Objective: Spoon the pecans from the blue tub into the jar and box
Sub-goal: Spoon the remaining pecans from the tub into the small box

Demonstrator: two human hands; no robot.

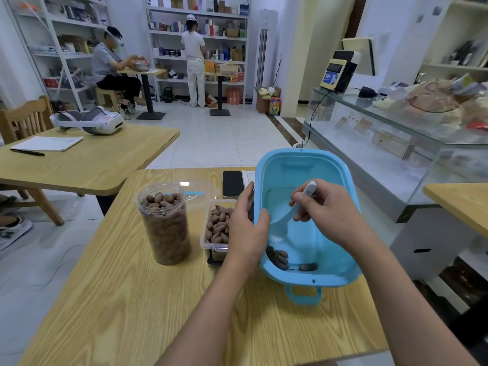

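Both hands work at the tilted, smooth blue tub (pixel 330 249) on the woodgrain counter (pixel 132 299): left hand (pixel 247 231) grips its rim, right hand (pixel 326 210) pinches a pale plastic spoon (pixel 285 215); few pecans (pixel 280 257) remain.

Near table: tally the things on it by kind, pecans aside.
Blue tub: 1
Clear jar: 1
Clear box: 1
Clear lid: 1
Spoon: 1
Phone: 1
Total: 6
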